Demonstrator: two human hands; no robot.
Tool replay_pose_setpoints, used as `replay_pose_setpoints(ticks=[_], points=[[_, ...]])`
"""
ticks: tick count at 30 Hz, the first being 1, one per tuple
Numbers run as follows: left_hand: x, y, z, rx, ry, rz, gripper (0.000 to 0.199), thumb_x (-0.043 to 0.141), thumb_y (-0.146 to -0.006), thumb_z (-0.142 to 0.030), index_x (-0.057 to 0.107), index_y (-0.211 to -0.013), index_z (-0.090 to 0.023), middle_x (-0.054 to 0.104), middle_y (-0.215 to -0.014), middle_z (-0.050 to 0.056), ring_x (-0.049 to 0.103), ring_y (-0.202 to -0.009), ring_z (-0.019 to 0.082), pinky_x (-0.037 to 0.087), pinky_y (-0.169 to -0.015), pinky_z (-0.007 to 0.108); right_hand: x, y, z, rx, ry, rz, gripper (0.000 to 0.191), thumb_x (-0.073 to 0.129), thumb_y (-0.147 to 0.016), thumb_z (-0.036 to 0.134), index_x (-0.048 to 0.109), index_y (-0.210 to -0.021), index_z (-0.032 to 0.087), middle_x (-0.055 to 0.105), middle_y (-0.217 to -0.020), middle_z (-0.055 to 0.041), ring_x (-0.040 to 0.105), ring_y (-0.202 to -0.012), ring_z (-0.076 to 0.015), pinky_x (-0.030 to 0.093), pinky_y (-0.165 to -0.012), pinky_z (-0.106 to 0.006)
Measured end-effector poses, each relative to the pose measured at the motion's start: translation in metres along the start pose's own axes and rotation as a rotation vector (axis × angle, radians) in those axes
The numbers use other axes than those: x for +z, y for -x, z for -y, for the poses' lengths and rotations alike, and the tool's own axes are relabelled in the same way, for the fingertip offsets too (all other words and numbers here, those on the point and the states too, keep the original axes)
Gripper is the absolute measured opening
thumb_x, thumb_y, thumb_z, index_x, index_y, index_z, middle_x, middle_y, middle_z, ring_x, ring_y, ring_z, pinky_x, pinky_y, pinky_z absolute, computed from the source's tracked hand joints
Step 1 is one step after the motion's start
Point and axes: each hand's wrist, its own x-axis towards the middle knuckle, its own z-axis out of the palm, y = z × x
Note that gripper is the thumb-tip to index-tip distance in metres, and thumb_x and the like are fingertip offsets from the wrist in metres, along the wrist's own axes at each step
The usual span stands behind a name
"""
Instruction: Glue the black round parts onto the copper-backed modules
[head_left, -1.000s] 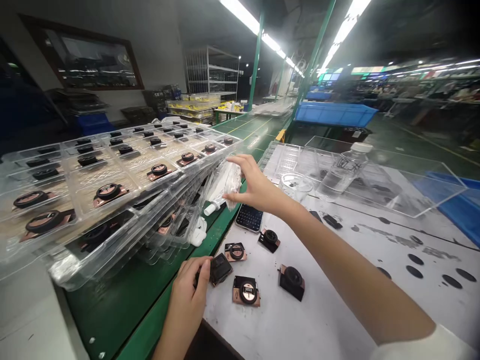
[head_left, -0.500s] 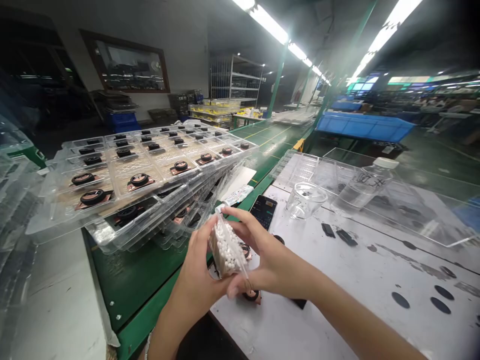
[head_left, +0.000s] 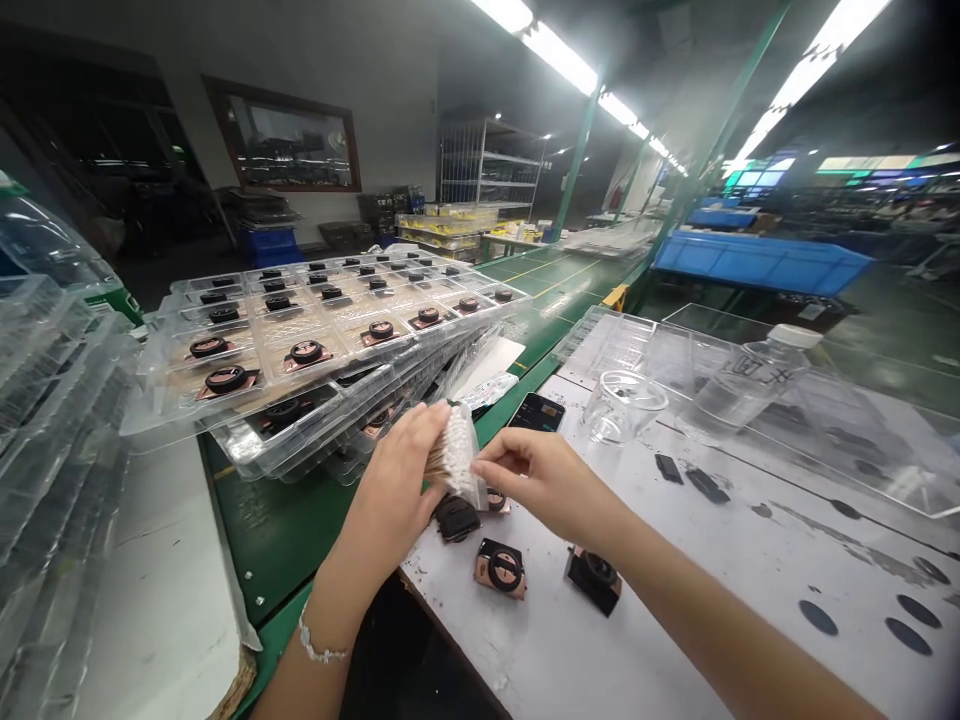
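A clear bag of cotton swabs (head_left: 459, 452), their white tips facing right, sits in my left hand (head_left: 397, 490), whose fingers wrap round it. My right hand (head_left: 536, 480) pinches at the bag's right edge with thumb and forefinger; whether a single swab is between them I cannot make out. Below the bag on the white table lie small black-and-copper camera-shaped pieces: one (head_left: 501, 568) in the middle, another (head_left: 595, 577) to the right, and a dark one (head_left: 456, 518) near my left fingers. A further piece is partly hidden behind the bag.
Stacked clear trays (head_left: 330, 330) with similar pieces stand at left on the green conveyor (head_left: 270, 545). A phone (head_left: 537, 411), a clear plastic cup (head_left: 622, 405), a marked bottle (head_left: 750, 385) and black oval discs (head_left: 817, 617) are on the white table (head_left: 675, 620).
My right hand has moved from the bag's top to a pinch at its right edge. The bag has tipped, and the pieces beneath show more. The view has shifted slightly left.
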Motion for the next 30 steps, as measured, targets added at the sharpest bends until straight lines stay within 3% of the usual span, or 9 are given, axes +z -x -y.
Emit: replay_pose_setpoints(ticks=[2, 6, 11, 16, 21, 24, 27, 30], points=[[-0.004, -0.004, -0.003, -0.097, 0.128, 0.01, 0.066, 0.062, -0.087, -0.023, 0.03, -0.144, -0.029, 0.036, -0.153, 0.008, 0.032, -0.141, 0.026, 0.032, -0.114, 0.046, -0.003, -0.003, -0.003, 0.049, -0.087, -0.004, 0.021, 0.065, -0.078, 0.041, 0.064, -0.07, 0.021, 0.061, -0.062, -0.0007, 0.055, -0.055, -0.016, 0.041, -0.047, -0.027], [-0.007, -0.009, -0.013, -0.223, 0.424, 0.046, 0.033, 0.067, -0.084, -0.038, 0.059, -0.114, -0.026, 0.047, -0.141, 0.009, 0.048, -0.129, 0.027, 0.044, -0.104, 0.042, -0.002, -0.009, -0.007, 0.077, -0.199, -0.071, 0.03, 0.07, -0.073, 0.049, 0.061, -0.068, 0.02, 0.056, -0.06, 0.0013, 0.05, -0.055, -0.0137, 0.039, -0.049, -0.025], [0.005, -0.02, -0.013, -0.438, 0.809, -0.012, 0.025, 0.062, -0.086, -0.042, 0.065, -0.089, -0.018, 0.062, -0.116, 0.011, 0.059, -0.11, 0.023, 0.052, -0.088, 0.031, 0.01, -0.014, -0.015, 0.068, -0.202, -0.131, 0.031, 0.072, -0.071, 0.048, 0.061, -0.067, 0.02, 0.057, -0.062, 0.0011, 0.05, -0.059, -0.014, 0.037, -0.053, -0.026], [0.02, -0.028, 0.0, -0.537, 0.88, -0.05, 0.026, 0.071, -0.078, -0.04, 0.066, -0.078, -0.014, 0.068, -0.103, 0.009, 0.063, -0.098, 0.02, 0.051, -0.084, 0.029, 0.017, -0.015, -0.019, 0.025, -0.154, -0.133, 0.031, 0.072, -0.071, 0.048, 0.063, -0.068, 0.019, 0.063, -0.068, -0.0017, 0.055, -0.065, -0.0166, 0.043, -0.061, -0.029], [0.027, -0.026, 0.004, -0.621, 0.955, -0.067, 0.033, 0.07, -0.077, -0.044, 0.067, -0.082, -0.012, 0.068, -0.077, 0.005, 0.064, -0.07, 0.016, 0.054, -0.068, 0.029, 0.013, -0.016, -0.019, -0.007, -0.139, -0.087, 0.033, 0.063, -0.077, 0.052, 0.058, -0.073, 0.019, 0.062, -0.065, -0.0013, 0.059, -0.061, -0.0171, 0.049, -0.058, -0.029], [0.028, -0.022, 0.006, -0.657, 0.947, -0.139, 0.032, 0.067, -0.079, -0.044, 0.063, -0.082, -0.012, 0.07, -0.081, 0.006, 0.067, -0.074, 0.016, 0.056, -0.07, 0.029, 0.011, -0.017, -0.024, -0.055, -0.038, -0.171, 0.022, 0.054, -0.085, 0.04, 0.05, -0.075, 0.021, 0.06, -0.065, -0.0005, 0.061, -0.062, -0.0171, 0.05, -0.058, -0.028], [0.026, -0.021, 0.008, -0.65, 0.896, -0.197, 0.03, 0.066, -0.079, -0.043, 0.061, -0.08, -0.014, 0.07, -0.087, 0.008, 0.069, -0.082, 0.02, 0.058, -0.071, 0.031, 0.015, -0.019, -0.028, -0.147, 0.134, -0.257, 0.004, 0.052, -0.085, 0.02, 0.05, -0.089, 0.019, 0.06, -0.083, -0.0024, 0.059, -0.063, -0.0144, 0.049, -0.06, -0.027], [0.02, -0.021, 0.007, -0.597, 0.791, -0.263, 0.024, 0.068, -0.078, -0.04, 0.063, -0.077, -0.016, 0.069, -0.091, 0.007, 0.068, -0.081, 0.019, 0.057, -0.07, 0.029, 0.025, -0.02, -0.024, -0.27, 0.36, -0.234, 0.025, 0.048, -0.086, 0.007, 0.054, -0.107, 0.019, 0.055, -0.113, -0.0082, 0.059, -0.072, -0.0135, 0.049, -0.069, -0.029]])
